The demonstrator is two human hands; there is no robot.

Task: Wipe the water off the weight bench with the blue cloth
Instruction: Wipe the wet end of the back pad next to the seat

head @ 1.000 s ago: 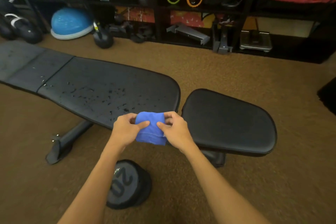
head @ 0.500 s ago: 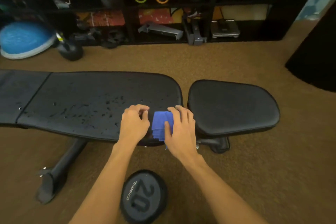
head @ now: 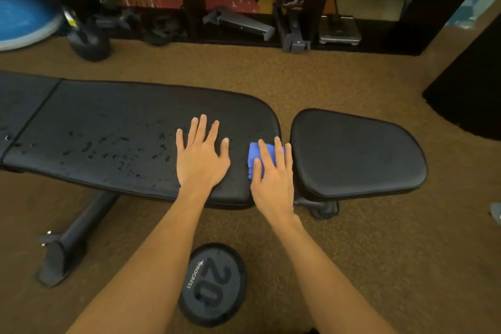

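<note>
The black weight bench (head: pixel 113 106) runs across the view, its long back pad on the left and a separate seat pad (head: pixel 357 152) on the right. Water drops (head: pixel 108 146) dot the back pad's near half. My left hand (head: pixel 202 156) lies flat on the pad with fingers spread, just right of the drops. The folded blue cloth (head: pixel 253 153) rests at the back pad's right end. My right hand (head: pixel 272 173) presses down flat on it, covering most of it.
A black 20 dumbbell (head: pixel 214 283) stands on the brown carpet between my forearms. The bench's foot bar (head: pixel 65 249) sticks out at lower left. Dark shelves (head: pixel 320 8) with gear line the back; a kettlebell (head: pixel 88 40) and blue dome (head: pixel 24 16) sit at far left.
Both hands held the cloth up in front of the bench, then lowered it onto the pad. My left hand let go and now lies flat to the left; my right hand presses on the cloth.
</note>
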